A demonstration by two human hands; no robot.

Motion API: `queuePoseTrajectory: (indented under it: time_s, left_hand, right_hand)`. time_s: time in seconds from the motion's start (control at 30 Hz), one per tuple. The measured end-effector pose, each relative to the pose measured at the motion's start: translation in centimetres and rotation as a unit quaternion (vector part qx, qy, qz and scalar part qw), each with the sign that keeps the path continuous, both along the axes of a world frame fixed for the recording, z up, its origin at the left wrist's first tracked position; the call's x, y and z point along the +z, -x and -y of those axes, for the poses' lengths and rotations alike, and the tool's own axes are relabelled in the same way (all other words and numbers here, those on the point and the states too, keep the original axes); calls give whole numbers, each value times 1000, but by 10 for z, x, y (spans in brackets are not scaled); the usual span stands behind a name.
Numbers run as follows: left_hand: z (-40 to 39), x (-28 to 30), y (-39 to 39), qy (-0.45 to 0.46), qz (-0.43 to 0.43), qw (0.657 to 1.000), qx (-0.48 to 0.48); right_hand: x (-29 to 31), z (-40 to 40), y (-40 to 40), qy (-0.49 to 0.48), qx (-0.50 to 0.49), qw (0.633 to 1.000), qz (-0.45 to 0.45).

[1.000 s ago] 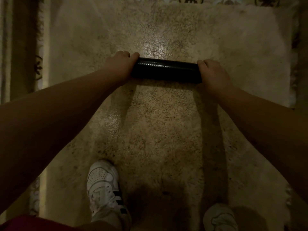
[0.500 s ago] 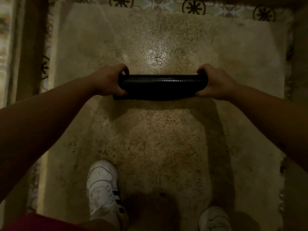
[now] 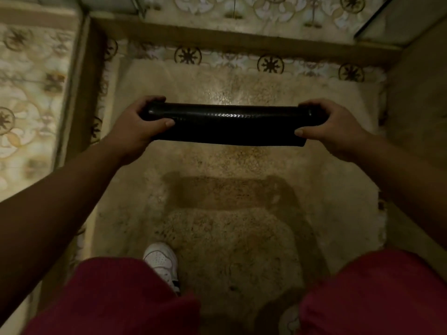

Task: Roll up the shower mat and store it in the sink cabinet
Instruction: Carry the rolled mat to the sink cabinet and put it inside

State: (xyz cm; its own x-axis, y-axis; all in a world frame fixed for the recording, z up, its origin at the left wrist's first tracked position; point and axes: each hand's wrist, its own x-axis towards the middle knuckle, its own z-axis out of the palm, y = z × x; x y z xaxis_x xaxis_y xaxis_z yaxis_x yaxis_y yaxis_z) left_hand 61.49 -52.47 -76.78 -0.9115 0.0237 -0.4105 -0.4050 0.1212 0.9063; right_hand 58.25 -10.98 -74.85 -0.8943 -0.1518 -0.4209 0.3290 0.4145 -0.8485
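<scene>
The shower mat (image 3: 229,124) is a black, shiny, tightly rolled tube held level in the air above the floor. My left hand (image 3: 137,126) grips its left end, thumb on the near side and fingers over the top. My right hand (image 3: 333,128) grips its right end the same way. The roll's shadow falls on the rug below it. No sink cabinet is in view.
A shaggy beige rug (image 3: 242,238) covers the floor under me. Patterned tiles (image 3: 268,62) border it at the far side, and a tiled step or wall (image 3: 26,93) rises at the left. My white shoe (image 3: 160,259) and red shorts (image 3: 108,298) show at the bottom.
The rolled mat has come up off the rug in both hands and now hangs higher and nearer to me. The view has risen and tilted, showing more tiles at the far side.
</scene>
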Motion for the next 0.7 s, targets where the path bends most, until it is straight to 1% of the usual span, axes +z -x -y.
queuePoseTrajectory:
  time_s: [0.07,0.13,0.2,0.33,0.4,0.47,0.53,0.63,0.7]
  left_hand:
    - [-1,39,0,47,-32,998,3]
    - [-2,84,-3,65,-42,997,9]
    - [-3,128,-7,65,-41,997,11]
    - [-3,225,-21,108,-33,993,20]
    - [0,279,-28,113,-17,993,27]
    - [5,335,-34,117,1,993,33]
    - [11,386,-40,114,0,993,39]
    - [18,467,-46,76,-5,997,33]
    - [26,518,-47,28,7,999,24]
  right_hand:
    - [30,5,-10,51,-55,997,23]
    - [66,11,-21,100,-112,988,40]
    - [103,18,-33,129,-148,980,30]
    - [199,42,-53,154,-207,966,-4]
    - [254,51,-57,143,-203,969,-14]
    - [312,58,-60,116,-176,977,-19]
    - [365,64,-62,92,-158,983,-30]
    - [444,75,-68,80,-147,985,-40]
    - [493,81,-74,85,-149,984,-44]
